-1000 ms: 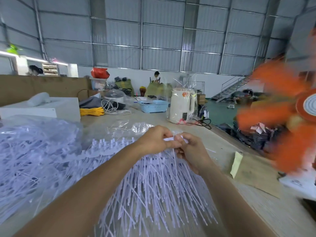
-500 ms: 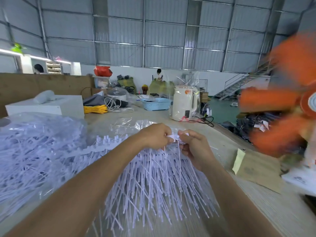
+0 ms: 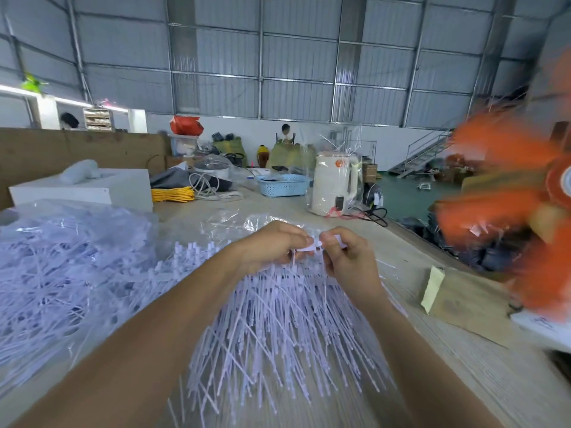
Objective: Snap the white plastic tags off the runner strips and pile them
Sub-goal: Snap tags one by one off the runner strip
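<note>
My left hand [image 3: 272, 245] and my right hand [image 3: 347, 261] meet at the middle of the table, each pinching one end of a white runner strip [image 3: 306, 248] whose thin tags hang down between them. Below my hands spreads a wide pile of white plastic tags [image 3: 287, 329] with long thin tails. A row of runner strips with tag heads [image 3: 191, 251] lies to the left of my left wrist. Further left lies a big heap of more white tags [image 3: 61, 273] in clear plastic.
A spinning orange fan [image 3: 525, 211] blurs at the right edge. A brown cardboard sheet [image 3: 463, 301] lies on the table to the right. At the back stand a white kettle [image 3: 333, 183], a blue basket [image 3: 284, 185], yellow cable [image 3: 173, 194] and a white box [image 3: 92, 189].
My hands have stayed together on the strip and worked along it a little. The view has shifted slightly; the fan blades have turned.
</note>
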